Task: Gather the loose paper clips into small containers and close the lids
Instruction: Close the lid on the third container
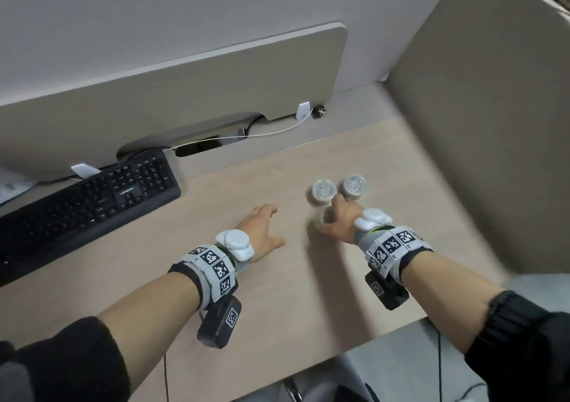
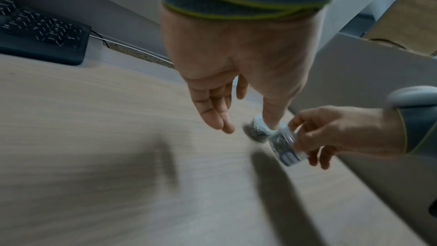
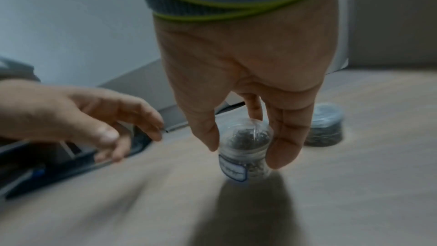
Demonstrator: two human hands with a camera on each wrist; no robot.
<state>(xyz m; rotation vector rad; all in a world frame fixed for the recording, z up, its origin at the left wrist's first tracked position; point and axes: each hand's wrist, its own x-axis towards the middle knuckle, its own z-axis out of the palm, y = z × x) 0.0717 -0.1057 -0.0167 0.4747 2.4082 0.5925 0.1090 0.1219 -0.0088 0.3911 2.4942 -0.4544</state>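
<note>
Presently on the desk (image 1: 216,204): three small clear containers, all near the right end.

Item 1, held container (image 3: 246,149): clear round jar with a white, blue-edged label, filled with dark paper clips (image 3: 247,137). The right hand (image 1: 339,221) grips it from above, thumb on one side and fingers (image 3: 287,137) curled down the other. Whether its base touches the desk cannot be told through the blur. A clear lid seems to sit on it, though the blur leaves that uncertain.

Item 2, far-left jar (image 1: 324,190): upright on the desk just beyond the right hand, clear lid on, clips visible through the top.

Item 3, far-right jar (image 1: 354,185): upright just beside item 2, lid on, likewise filled. The right index fingertip lies between the two jars in the head view.

Left hand (image 1: 262,232): holds nothing, fingers relaxed and loosely spread, hovering over bare desk to the left of the held container, apart from it.

Other stock: black keyboard (image 1: 92,198) at the desk's far left; a white cable (image 1: 271,131) running along the back edge to a white charger (image 1: 303,111) by the beige divider (image 1: 185,90); a taller panel (image 1: 481,142) walls off the right side. Both wrists carry grey bands with square black-and-white markers.
</note>
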